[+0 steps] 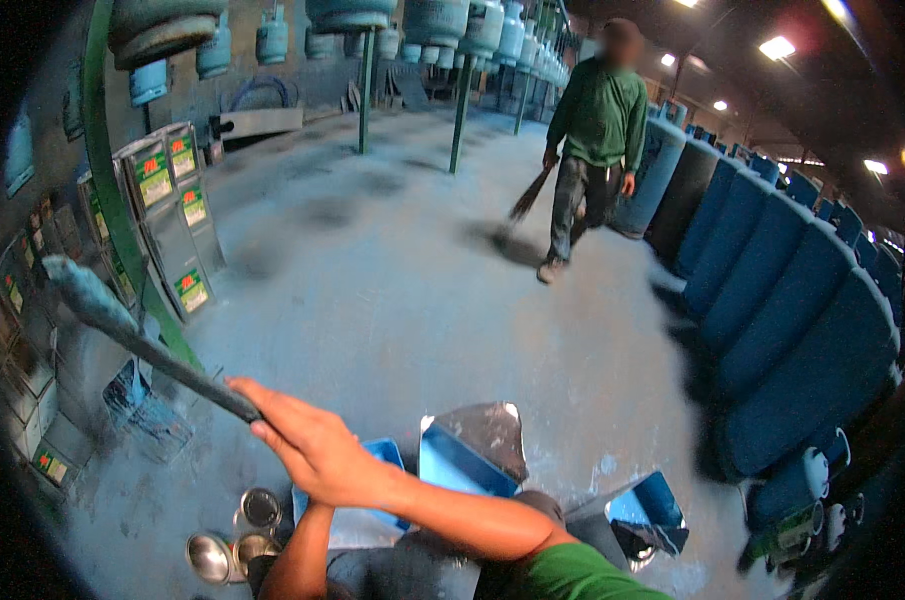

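A long dark stick with a thick, blue-crusted far end slants up to the left. My right hand is closed round its near end, its arm crossing in from the lower right in a green sleeve. My left arm rises from the bottom edge to the same spot. Most of my left hand is hidden behind the right one, so its fingers do not show. Just beyond my hands stands a cut-open metal tin with blue inside. Another blue-lined tin is partly covered by my right hand and arm.
A person in green walks on the paint-stained floor, holding a broom. Tall blue gas cylinders line the right side. Stacked square tins and a green post stand left. Smaller cylinders hang above. Round tins lie lower left.
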Demonstrator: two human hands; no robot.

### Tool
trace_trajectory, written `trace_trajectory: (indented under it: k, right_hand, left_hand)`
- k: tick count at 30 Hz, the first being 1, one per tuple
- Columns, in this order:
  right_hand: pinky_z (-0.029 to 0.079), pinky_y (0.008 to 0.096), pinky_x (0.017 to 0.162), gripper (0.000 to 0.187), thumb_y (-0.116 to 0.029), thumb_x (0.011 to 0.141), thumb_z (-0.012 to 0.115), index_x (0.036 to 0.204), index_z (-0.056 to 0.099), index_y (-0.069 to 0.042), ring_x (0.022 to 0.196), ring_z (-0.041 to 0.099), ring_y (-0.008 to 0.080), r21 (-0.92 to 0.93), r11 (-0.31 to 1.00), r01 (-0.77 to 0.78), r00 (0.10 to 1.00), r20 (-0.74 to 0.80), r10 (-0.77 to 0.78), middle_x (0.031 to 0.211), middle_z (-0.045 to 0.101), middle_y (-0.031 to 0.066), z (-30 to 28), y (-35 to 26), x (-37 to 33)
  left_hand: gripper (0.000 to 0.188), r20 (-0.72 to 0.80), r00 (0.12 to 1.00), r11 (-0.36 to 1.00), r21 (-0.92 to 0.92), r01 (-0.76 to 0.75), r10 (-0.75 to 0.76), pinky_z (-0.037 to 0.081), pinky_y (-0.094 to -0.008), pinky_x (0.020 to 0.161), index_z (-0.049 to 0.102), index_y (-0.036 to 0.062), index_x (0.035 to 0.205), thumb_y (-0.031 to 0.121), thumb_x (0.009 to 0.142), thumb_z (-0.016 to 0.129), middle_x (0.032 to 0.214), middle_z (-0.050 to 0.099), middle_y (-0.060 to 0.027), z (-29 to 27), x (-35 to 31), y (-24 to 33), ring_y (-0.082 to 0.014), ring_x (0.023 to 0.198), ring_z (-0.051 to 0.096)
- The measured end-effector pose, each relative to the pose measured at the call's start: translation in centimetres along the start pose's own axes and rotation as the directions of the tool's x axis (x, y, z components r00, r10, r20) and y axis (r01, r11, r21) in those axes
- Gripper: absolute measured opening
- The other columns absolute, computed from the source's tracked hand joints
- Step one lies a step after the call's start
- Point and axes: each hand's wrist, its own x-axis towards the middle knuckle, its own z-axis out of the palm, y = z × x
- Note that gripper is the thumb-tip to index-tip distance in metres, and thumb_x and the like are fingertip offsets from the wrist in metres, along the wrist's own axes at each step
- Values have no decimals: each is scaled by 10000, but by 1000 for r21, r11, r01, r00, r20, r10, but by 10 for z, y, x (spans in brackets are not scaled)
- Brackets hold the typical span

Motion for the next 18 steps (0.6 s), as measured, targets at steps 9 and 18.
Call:
trace_trajectory:
  k: [9, 18]
  right_hand:
    - [479, 476, 936, 394, -234, 1010, 529, 1322, 511, 7, 1122, 582, 451, -1, 996, -87, 988, 128, 86, 1210, 603, 280, 21, -4, -9]
    - [463, 356, 599, 232, -227, 994, 590, 1095, 606, -18, 646, 589, 249, -112, 973, -203, 962, -211, 176, 726, 564, 157, -17, -2, 14]
  left_hand:
    - [430, -87, 996, 998, 52, -25, 30, 516, -465, 731, 679, 24, 1013, 344, 748, 787, 930, 709, -215, -5, 2, -20, -400, 883, 676]
    - [443, -77, 996, 988, -153, 24, -36, 521, -463, 746, 683, 18, 1010, 350, 740, 797, 936, 710, -219, 19, -11, 25, -402, 888, 676]
